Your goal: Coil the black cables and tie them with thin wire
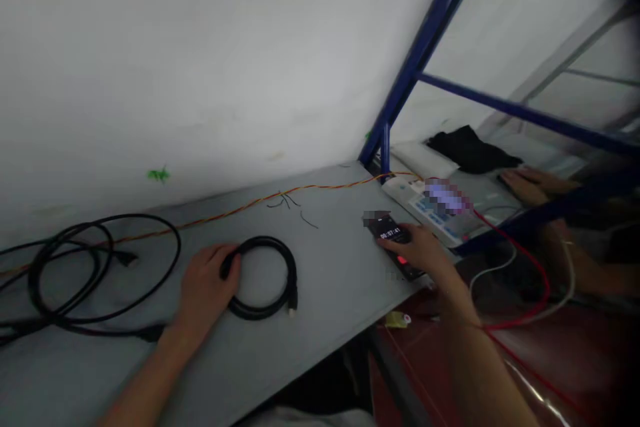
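My left hand (210, 283) is closed round the left side of a coiled black cable (289, 260), which rests on the grey tabletop (325, 267). One plug of that cable points down at the coil's right side. Farther right, my right hand (423, 250) grips a dark phone (390, 227) lying by the table's front edge. A running timer and a red button show on its screen. To the left of my left hand lies a looser black cable (175, 247) with its connectors showing.
Twisted red-and-yellow wires (240, 207) run along the table's back. Several thin black ties (285, 199) lie near them. A blue metal frame (415, 53) rises beside a white device (425, 210) with red and white leads. Another person's hand (530, 183) is beyond the frame.
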Demonstrator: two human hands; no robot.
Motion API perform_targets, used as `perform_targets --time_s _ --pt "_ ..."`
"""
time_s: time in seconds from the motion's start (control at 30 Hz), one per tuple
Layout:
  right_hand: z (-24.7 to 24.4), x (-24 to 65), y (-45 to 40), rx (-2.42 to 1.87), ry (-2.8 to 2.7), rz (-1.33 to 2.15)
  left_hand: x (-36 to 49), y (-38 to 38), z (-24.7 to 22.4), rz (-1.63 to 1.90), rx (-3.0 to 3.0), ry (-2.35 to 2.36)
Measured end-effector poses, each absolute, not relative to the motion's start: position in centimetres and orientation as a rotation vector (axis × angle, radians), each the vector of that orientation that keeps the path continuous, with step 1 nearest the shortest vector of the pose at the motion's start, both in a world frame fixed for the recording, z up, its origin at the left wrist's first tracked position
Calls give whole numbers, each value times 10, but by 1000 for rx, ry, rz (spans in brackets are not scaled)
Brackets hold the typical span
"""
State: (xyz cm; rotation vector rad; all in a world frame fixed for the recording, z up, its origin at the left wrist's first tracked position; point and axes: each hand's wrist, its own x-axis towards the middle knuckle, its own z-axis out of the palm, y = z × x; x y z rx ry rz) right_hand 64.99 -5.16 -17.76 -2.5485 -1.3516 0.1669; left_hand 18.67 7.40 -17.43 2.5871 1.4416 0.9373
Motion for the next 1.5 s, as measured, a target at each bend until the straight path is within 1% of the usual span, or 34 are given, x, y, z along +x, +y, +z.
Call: perform_targets --time_s 0.23,0.47,0.67,0.83,1.0,1.1,1.2,1.27,1.37,1.5 --pt "-174 635 -53 -2593 -1293 54 185 76 -178 946 2570 1454" --pt "-180 649 -52 -2571 -1442 175 183 74 -178 955 2512 1400" --pt "-184 650 -54 -2567 -1334 180 182 74 -179 962 2488 1382" --pt "-175 651 -51 -2391 -1263 382 182 76 -180 951 2495 1387" --pt "-167 663 -52 -2235 -882 744 181 76 -180 955 2488 1378" --pt "-167 666 -58 -1978 -703 974 180 77 -180 952 2483 1356" --pt "-168 664 -63 -1695 -542 1101 180 78 -181 939 2485 1347" --pt "-167 662 -65 -1582 -484 1184 179 79 -181 938 2483 1353" --pt "-167 664 -65 -1601 -508 1263 179 80 -180 931 2478 1342" --pt "-169 670 -59 -1771 -603 1177 180 77 -177 905 2460 1359"
